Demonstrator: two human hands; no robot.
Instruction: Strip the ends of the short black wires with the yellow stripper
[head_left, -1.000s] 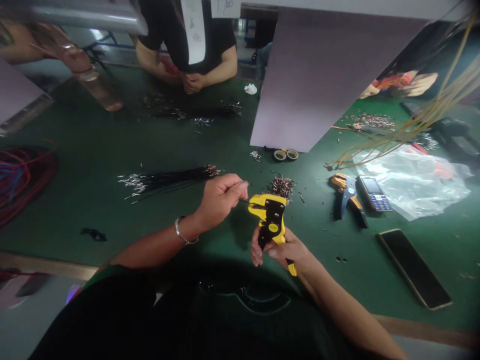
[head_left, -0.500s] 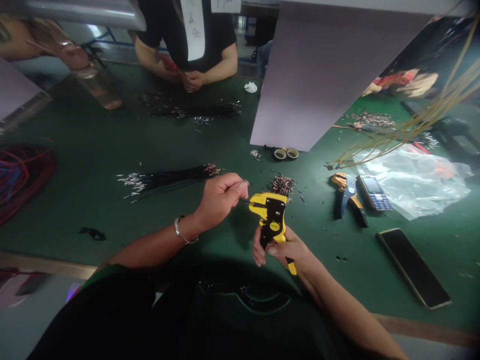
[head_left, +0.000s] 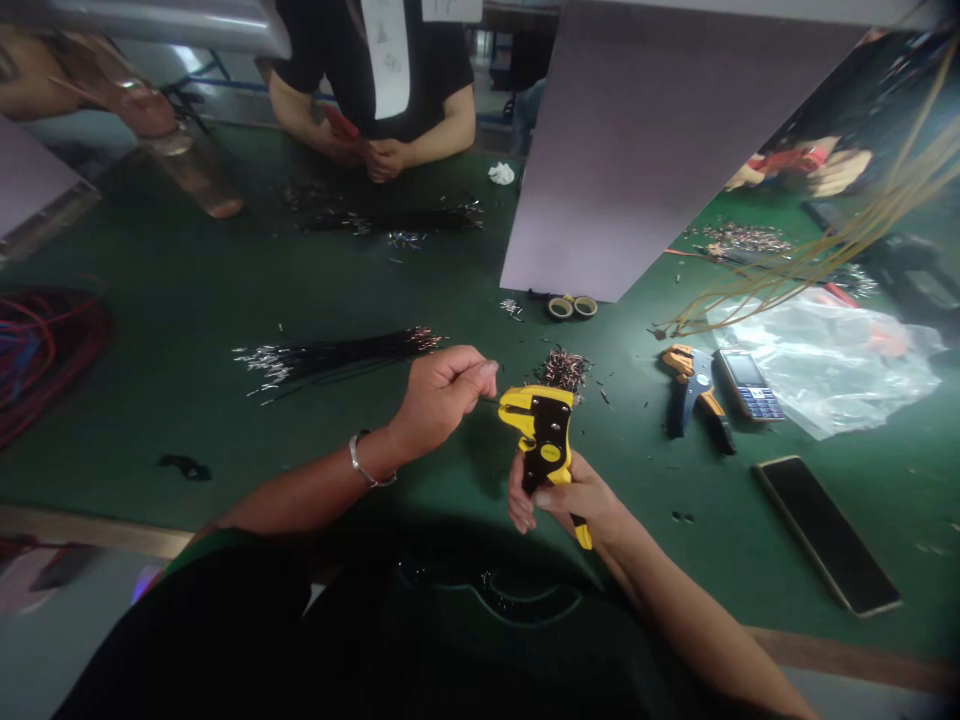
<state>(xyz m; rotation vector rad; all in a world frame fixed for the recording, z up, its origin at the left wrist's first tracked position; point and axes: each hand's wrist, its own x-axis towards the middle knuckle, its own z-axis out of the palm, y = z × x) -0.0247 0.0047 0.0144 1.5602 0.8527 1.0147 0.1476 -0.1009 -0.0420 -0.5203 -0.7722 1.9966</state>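
My right hand point(head_left: 564, 500) grips the handles of a yellow and black wire stripper point(head_left: 541, 434), held upright over the green table point(head_left: 187, 300). My left hand point(head_left: 442, 392) is pinched on a thin black wire whose end goes into the left side of the stripper's jaws. A bundle of black wires with bare metal ends point(head_left: 337, 354) lies just beyond my left hand. A small heap of cut wire bits point(head_left: 565, 369) sits right behind the stripper's head.
An orange and blue stripper point(head_left: 694, 388), a small keypad phone point(head_left: 747, 384) and a dark smartphone point(head_left: 826, 534) lie to the right, beside a clear plastic bag point(head_left: 821, 360). Two tape rolls point(head_left: 571, 307) sit under a grey panel point(head_left: 637, 150). A person point(head_left: 390, 100) works opposite. Red cable coils point(head_left: 45, 350) lie left.
Almost nothing has moved. My right hand and the stripper have shifted very slightly; my left hand keeps its pinch on the wire at the jaws.
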